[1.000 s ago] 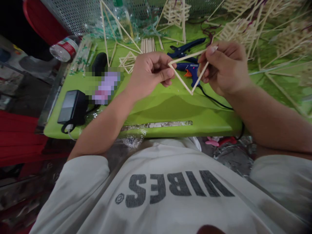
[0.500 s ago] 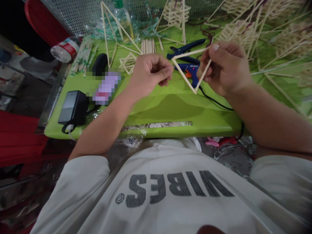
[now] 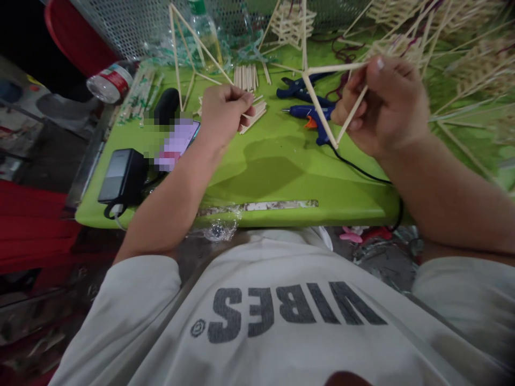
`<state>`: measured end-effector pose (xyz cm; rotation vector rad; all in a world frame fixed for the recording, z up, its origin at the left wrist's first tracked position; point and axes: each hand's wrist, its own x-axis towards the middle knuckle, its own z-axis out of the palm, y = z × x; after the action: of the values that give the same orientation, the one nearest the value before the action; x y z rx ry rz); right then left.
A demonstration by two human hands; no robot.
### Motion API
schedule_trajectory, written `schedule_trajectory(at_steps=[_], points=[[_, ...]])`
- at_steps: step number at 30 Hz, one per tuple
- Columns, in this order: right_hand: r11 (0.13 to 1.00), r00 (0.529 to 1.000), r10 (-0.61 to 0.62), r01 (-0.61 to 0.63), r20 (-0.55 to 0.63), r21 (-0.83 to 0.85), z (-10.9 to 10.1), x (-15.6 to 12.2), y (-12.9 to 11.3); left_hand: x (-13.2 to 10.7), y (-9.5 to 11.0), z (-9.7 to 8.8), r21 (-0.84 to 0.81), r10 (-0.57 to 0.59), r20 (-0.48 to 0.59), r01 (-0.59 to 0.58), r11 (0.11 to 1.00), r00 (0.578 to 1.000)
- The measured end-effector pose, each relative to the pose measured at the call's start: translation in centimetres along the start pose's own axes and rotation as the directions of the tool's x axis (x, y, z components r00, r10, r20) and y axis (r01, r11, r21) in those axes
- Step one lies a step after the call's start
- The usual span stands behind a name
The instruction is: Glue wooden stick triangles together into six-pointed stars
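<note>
My right hand is closed on a triangular frame of thin wooden sticks, gripping it near its right corner and holding it tilted above the table. Behind the frame lies a blue glue gun with an orange trigger, and just beyond that are dark blue pliers. My left hand is over the table with its fingers pinched together. Loose wooden sticks lie right beside its fingertips. Whether a stick is between those fingers I cannot tell.
A bundle of sticks lies farther back. Finished stick frames crowd the right side. On the left are a phone, a black power bank, and a plastic bottle. The glue gun's cord runs toward the right forearm.
My left hand has moved left and slightly up, uncovering loose sticks beside it. My right hand has carried the triangular frame a little to the right and up.
</note>
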<state>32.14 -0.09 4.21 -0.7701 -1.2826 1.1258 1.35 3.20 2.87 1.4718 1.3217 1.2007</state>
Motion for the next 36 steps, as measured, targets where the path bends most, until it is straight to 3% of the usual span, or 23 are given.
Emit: schedule_trajectory(at_steps=[5, 12, 16, 21, 25, 28, 33, 36], points=[[0.998, 1.0, -0.025, 0.025, -0.014, 0.054, -0.4, 0.3, -0.5, 1.8, -1.6, -0.3, -0.024, -0.119, -0.059, 0.117, 0.993, 0.991], [0.995, 0.999, 0.04, -0.042, 0.022, 0.089, -2.6, 1.4, -1.6, 3.6, -2.9, -1.2, -0.02, -0.114, -0.086, 0.112, 0.993, 0.99], [0.996, 1.0, 0.005, -0.007, 0.022, 0.085, -3.0, 1.4, -2.2, 3.4, -2.7, -1.5, 0.152, -0.026, -0.016, 0.028, 0.988, 1.0], [0.998, 0.997, 0.042, -0.039, -0.065, 0.046, -2.6, 1.1, -1.6, 2.1, -2.1, -1.1, 0.383, 0.06, 0.198, -0.134, 0.914, 0.978], [0.999, 0.994, 0.034, -0.031, -0.1, 0.028, -1.9, 0.9, -0.8, 1.3, -1.5, -0.6, 0.438, 0.091, 0.249, -0.196, 0.878, 0.964], [0.996, 0.995, 0.09, -0.091, -0.045, -0.023, -1.3, 0.4, -0.8, 0.7, -0.8, -0.3, 0.34, 0.151, 0.273, -0.242, 0.909, 0.95], [0.989, 0.99, 0.142, -0.142, -0.005, -0.051, -0.4, -0.6, -0.9, -1.3, 0.5, 0.2, -0.123, 0.302, 0.36, -0.276, 0.953, 0.882], [0.988, 0.988, 0.156, -0.156, 0.011, -0.023, 0.0, -0.9, -0.4, -2.7, 1.3, 0.7, -0.17, 0.222, 0.416, -0.165, 0.972, 0.882]])
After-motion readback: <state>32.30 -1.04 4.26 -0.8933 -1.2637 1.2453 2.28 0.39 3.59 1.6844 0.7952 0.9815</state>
